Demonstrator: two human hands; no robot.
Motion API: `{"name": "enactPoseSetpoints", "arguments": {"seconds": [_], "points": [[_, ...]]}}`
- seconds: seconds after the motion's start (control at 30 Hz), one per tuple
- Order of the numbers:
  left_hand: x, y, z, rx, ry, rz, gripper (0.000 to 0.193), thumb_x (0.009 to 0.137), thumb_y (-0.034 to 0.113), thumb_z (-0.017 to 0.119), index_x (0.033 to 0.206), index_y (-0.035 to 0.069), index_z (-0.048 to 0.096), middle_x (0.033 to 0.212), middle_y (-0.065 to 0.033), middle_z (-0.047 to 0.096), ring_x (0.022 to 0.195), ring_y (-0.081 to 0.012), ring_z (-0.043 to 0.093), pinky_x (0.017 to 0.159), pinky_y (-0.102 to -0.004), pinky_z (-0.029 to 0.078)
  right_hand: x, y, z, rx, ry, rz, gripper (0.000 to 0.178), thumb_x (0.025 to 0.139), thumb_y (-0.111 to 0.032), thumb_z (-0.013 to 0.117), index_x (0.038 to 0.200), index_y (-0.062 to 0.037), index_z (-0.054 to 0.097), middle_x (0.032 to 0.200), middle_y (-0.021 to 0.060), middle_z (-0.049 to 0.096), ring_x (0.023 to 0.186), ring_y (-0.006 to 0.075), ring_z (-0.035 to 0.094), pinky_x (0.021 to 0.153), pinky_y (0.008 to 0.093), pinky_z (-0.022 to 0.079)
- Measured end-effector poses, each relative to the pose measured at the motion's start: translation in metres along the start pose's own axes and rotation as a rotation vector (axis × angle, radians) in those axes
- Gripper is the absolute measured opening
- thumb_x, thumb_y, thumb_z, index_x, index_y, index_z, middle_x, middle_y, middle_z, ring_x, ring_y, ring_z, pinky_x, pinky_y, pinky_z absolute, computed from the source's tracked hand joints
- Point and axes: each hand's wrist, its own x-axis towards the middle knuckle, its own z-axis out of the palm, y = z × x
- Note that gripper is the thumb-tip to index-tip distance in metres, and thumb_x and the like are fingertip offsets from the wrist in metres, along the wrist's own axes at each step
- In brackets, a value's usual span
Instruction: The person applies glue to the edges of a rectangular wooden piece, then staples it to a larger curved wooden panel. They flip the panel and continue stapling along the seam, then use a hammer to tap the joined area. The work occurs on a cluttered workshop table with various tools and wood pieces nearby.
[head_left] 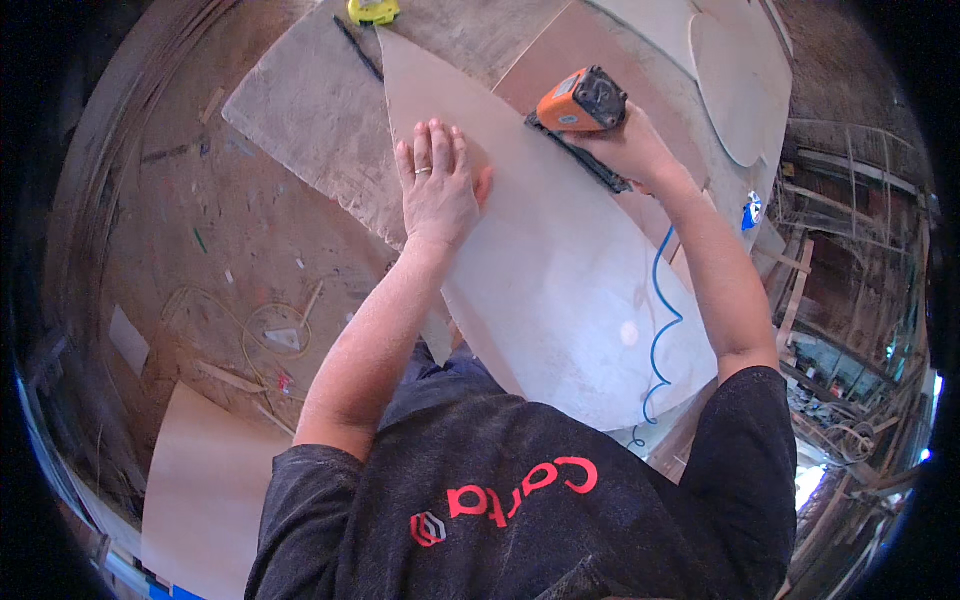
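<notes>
A large, pale, curved wooden panel (560, 270) lies across the work table in front of me. My left hand (440, 185) presses flat on its left part, fingers stretched out, a ring on one of them. At the panel's upper right edge, my right hand (632, 150) is wrapped round an orange and black nail gun (582, 102). The gun's long dark magazine lies along that edge; whether its nose touches the wood I cannot tell. A coiled blue air hose (657, 265) runs down from the gun over the panel.
A yellow-green tape measure (373, 11) and a thin dark rod (358, 47) lie beyond the panel's tip. More cut panels (727, 85) sit at the far right. On the littered floor at left are a yellowish hose (247, 335) and another curved panel (205, 490).
</notes>
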Motion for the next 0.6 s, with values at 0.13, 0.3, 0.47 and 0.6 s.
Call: {"name": "enactPoseSetpoints", "arguments": {"seconds": [0.13,0.3,0.47,0.6], "points": [[0.003,-0.004,0.005,0.002,0.005,0.008,0.072,0.098,0.053,0.057,0.15,0.003,0.049,0.16,-0.0206,0.038,0.154,-0.037,0.026,0.126,-0.0572,0.018,-0.038,0.0,0.003,0.156,-0.037,0.15,0.055,0.083,-0.029,0.086,0.124,0.0015,0.067,0.112,0.0119,0.074,0.105,0.0206,0.069,0.098,0.0364,0.053],[0.004,-0.004,0.011,0.005,0.056,0.046,0.072,0.096,0.053,0.058,0.147,0.003,0.051,0.157,-0.0212,0.042,0.153,-0.0367,0.029,0.125,-0.0568,0.019,-0.171,0.014,-0.018,0.263,-0.205,0.526,0.045,0.087,-0.024,0.08,0.119,0.0041,0.066,0.098,0.0112,0.071,0.088,0.0182,0.064,0.084,0.0356,0.052],[0.007,-0.016,0.011,0.15,-0.012,0.043,0.072,0.097,0.054,0.057,0.149,0.006,0.047,0.156,-0.0183,0.044,0.151,-0.0356,0.033,0.124,-0.0544,0.022,-0.319,0.007,-0.003,0.28,-0.054,0.608,0.041,0.087,-0.011,0.074,0.124,0.0045,0.066,0.096,0.0203,0.075,0.091,0.0266,0.072,0.087,0.037,0.054],[0.017,-0.035,0.034,0.164,0.016,0.103,0.072,0.098,0.056,0.057,0.149,0.005,0.048,0.158,-0.0211,0.041,0.152,-0.0369,0.03,0.124,-0.0543,0.021,-0.431,0.013,0.043,0.4,0.174,0.738,0.062,0.085,-0.004,0.073,0.145,-0.0001,0.055,0.107,0.023,0.075,0.101,0.027,0.074,0.092,0.036,0.054]]}}
